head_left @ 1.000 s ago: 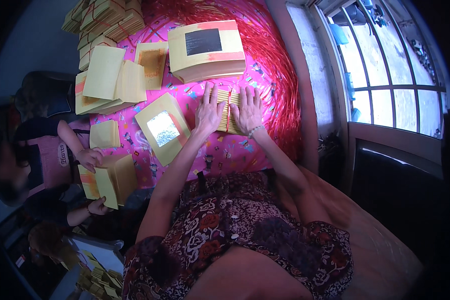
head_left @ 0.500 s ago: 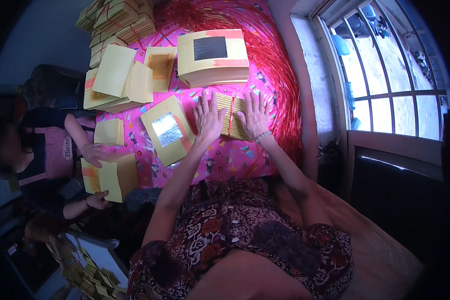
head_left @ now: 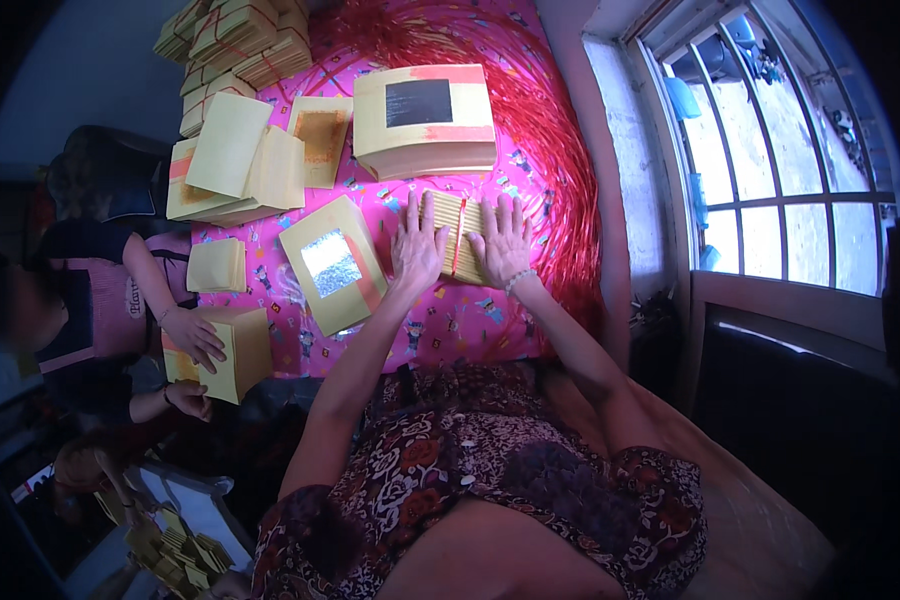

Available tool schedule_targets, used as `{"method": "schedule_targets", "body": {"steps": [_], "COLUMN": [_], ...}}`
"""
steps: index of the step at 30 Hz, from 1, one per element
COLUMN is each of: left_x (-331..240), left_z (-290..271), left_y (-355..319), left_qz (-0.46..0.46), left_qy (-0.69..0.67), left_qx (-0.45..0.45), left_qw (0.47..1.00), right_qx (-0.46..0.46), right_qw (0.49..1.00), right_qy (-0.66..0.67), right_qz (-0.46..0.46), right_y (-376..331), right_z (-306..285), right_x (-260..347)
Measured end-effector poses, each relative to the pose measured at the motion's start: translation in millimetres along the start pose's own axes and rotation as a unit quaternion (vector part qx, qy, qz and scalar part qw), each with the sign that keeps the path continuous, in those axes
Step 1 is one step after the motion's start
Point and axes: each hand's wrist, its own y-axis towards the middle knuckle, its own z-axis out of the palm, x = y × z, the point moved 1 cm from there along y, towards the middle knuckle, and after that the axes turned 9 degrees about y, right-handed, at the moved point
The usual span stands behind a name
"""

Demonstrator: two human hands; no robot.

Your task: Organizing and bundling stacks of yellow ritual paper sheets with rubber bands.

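head | left hand [head_left: 417, 248] and right hand [head_left: 504, 242] flat, fingers spread, gripping nothing, pressing paper bundle [head_left: 457, 234] on pink cloth [head_left: 440, 320] | likely squaring it at red tie [head_left: 458, 238] | silver-patch stack [head_left: 332, 264] just left
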Motion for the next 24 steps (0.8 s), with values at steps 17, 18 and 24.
{"method": "schedule_targets", "body": {"steps": [17, 18, 24], "left_x": [24.7, 22.2, 31.3], "left_z": [19.7, 30.1, 46.6], "left_y": [-48.7, -55.0, -66.7], "left_qz": [-0.258, -0.221, -0.060], "left_qy": [-0.509, -0.553, -0.622], "left_qx": [-0.023, -0.010, -0.021], "left_qw": [0.821, 0.803, 0.780], "right_qx": [-0.013, 0.005, 0.114], "right_qw": [0.896, 0.844, 0.842], "right_qy": [0.440, 0.531, 0.524], "right_qz": [0.064, 0.082, -0.057], "right_y": [-14.7, -20.2, -49.8], "right_z": [2.3, 15.8, 41.0], "right_x": [-77.1, -96.2, -95.7]}}
